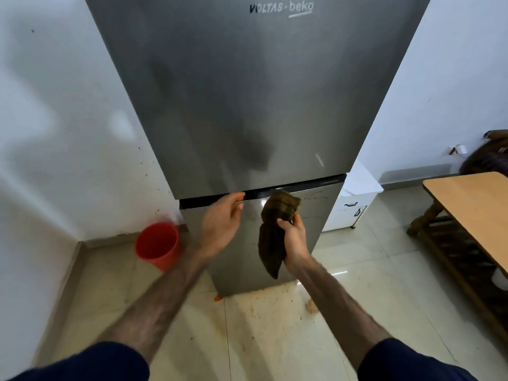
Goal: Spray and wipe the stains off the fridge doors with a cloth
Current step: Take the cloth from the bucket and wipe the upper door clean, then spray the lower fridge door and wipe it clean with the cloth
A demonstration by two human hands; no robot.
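A tall steel fridge stands in front of me, its upper door (247,92) large and its lower door (316,215) below a dark gap. Faint scribble marks show on the lower door at the upper right. My right hand (292,240) grips a brown-green cloth (277,215), whose top end lies against the top of the lower door while the rest hangs down. My left hand (220,224) is held up with relaxed fingers, its fingertips at the gap between the doors, holding nothing. No spray bottle is in view.
A red bucket (158,244) stands on the tiled floor left of the fridge, by the white wall. A wooden table (472,213) is at the right. A white cabinet (354,199) sits behind the fridge on the right. Specks dirty the floor at the fridge's foot.
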